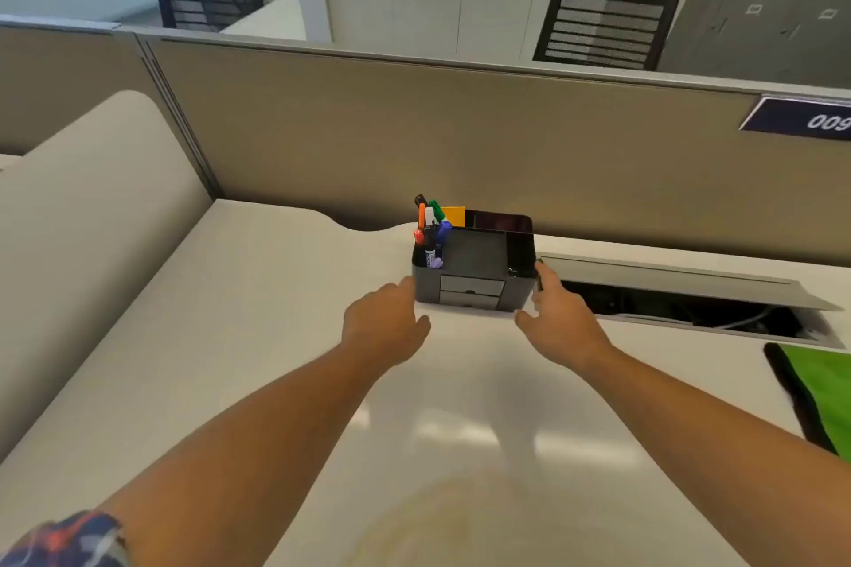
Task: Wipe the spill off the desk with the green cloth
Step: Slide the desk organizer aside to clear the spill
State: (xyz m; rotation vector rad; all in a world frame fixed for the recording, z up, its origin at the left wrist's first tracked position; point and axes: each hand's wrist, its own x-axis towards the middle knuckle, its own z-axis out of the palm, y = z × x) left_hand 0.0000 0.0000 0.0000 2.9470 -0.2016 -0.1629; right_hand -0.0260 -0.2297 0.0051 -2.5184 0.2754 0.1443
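Both hands, left hand (384, 321) and right hand (562, 321), fingers open, flanking the pen organizer (474, 269), probably clearing the worktop (258, 336), green cloth (817, 391) untouched far right.

Cream desk (258, 336); black organizer (474, 272), grey drawers; orange, green, blue, white markers (430, 230); green cloth (824, 391), black edge.
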